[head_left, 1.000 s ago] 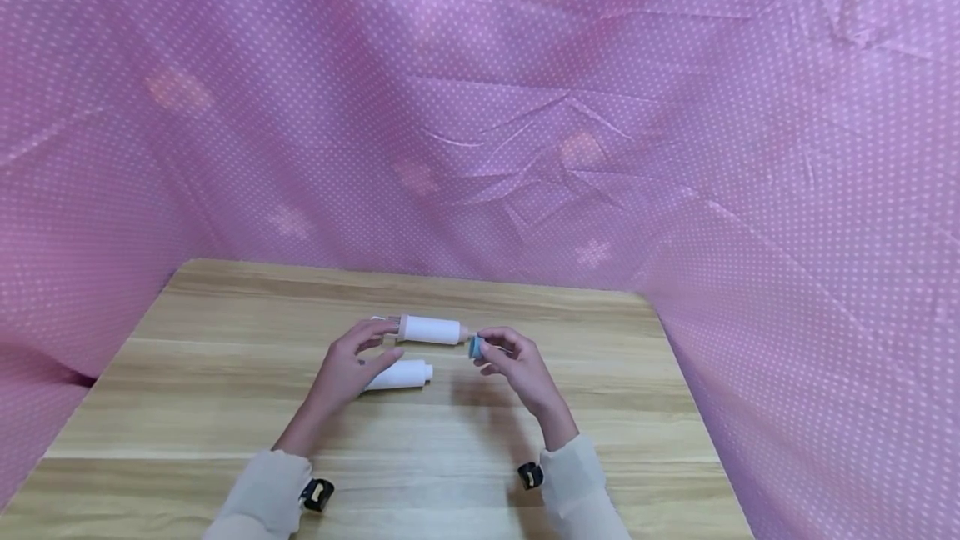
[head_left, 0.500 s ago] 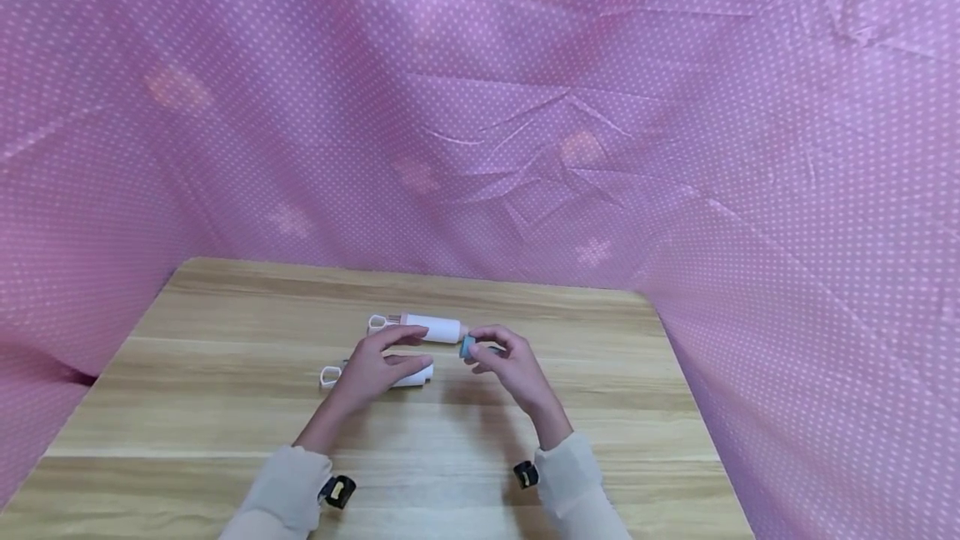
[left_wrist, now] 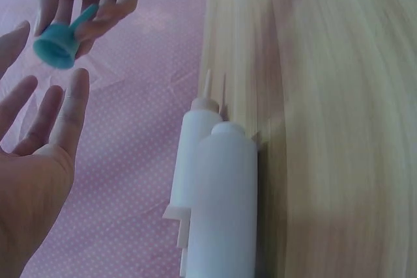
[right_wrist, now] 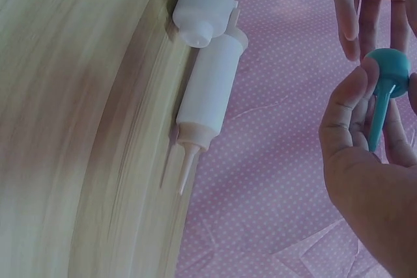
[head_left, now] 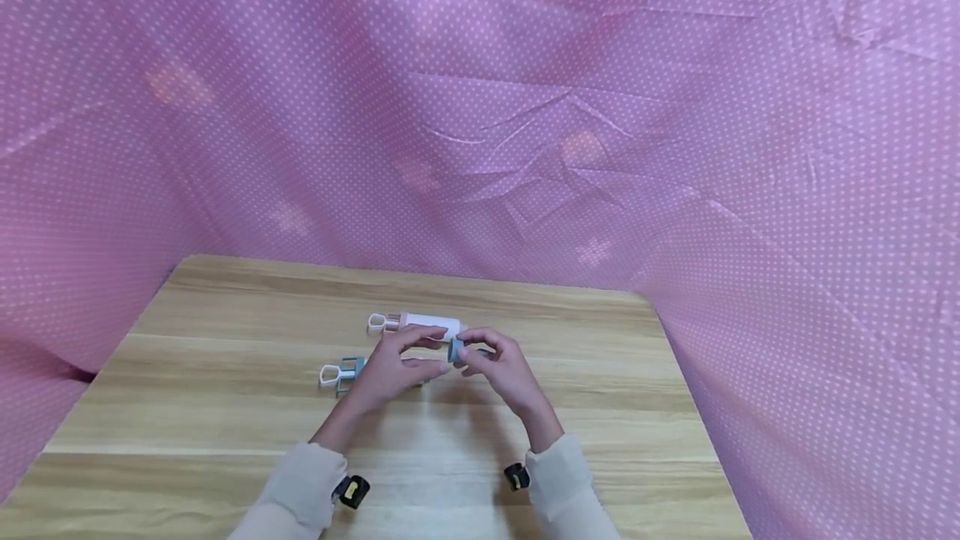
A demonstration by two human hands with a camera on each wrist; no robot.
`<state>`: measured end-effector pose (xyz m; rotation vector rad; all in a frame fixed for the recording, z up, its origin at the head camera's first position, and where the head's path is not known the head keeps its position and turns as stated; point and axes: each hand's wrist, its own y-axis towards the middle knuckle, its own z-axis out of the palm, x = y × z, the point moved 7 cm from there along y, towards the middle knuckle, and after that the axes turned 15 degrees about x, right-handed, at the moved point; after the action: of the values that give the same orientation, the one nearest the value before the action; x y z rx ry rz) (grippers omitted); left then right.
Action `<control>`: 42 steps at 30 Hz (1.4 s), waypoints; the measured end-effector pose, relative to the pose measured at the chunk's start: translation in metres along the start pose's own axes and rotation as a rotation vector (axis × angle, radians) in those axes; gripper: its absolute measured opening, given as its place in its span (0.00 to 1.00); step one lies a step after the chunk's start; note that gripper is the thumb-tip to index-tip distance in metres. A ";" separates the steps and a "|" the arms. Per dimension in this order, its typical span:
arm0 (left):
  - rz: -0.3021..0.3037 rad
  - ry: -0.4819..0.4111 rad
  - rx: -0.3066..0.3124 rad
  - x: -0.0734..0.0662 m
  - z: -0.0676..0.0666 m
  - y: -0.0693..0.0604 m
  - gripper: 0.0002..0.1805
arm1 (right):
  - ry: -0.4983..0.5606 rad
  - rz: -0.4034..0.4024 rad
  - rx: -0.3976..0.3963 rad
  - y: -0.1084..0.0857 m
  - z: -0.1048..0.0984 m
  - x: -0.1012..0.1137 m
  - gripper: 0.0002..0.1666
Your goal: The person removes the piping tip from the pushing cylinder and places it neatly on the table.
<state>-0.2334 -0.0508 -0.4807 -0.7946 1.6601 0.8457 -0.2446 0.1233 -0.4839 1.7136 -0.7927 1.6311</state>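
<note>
A teal nozzle cap (head_left: 455,350) with a thin spout (right_wrist: 380,118) is pinched between the thumb and fingers of my right hand (head_left: 504,369). My left hand (head_left: 392,369) holds nothing; its fingers are spread beside the cap's wide end, with a small gap in the left wrist view. Under the left hand lies a white bottle (left_wrist: 225,206) with a teal frame and white loop handle (head_left: 329,374), its bare neck (right_wrist: 196,34) uncapped. Behind it lies a second white bottle (head_left: 435,323) with a pink collar and pink pointed nozzle (right_wrist: 187,170).
The wooden table (head_left: 600,373) spreads out around both hands. Pink dotted cloth (head_left: 480,148) hangs behind the table and along both sides. A black wrist device (head_left: 351,491) is on the left wrist, another (head_left: 517,476) on the right.
My left hand has moved right, off the near bottle's handle end, which is now in sight. My right hand has shifted slightly left with the teal cap, so the hands are closer together.
</note>
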 end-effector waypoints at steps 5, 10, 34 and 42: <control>-0.002 -0.008 -0.006 -0.001 0.005 0.002 0.25 | -0.010 -0.006 0.011 0.002 0.003 0.003 0.18; -0.004 -0.021 -0.012 -0.001 0.006 0.004 0.24 | -0.012 -0.004 0.010 0.002 0.005 0.004 0.18; 0.040 -0.030 -0.028 0.002 0.005 0.010 0.20 | -0.007 0.018 0.054 0.007 0.002 -0.009 0.19; 0.056 -0.033 -0.045 0.003 0.002 0.009 0.20 | -0.001 0.008 0.039 0.003 -0.001 -0.014 0.18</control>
<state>-0.2407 -0.0440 -0.4831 -0.7640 1.6451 0.9334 -0.2481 0.1224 -0.4973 1.7405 -0.7742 1.6610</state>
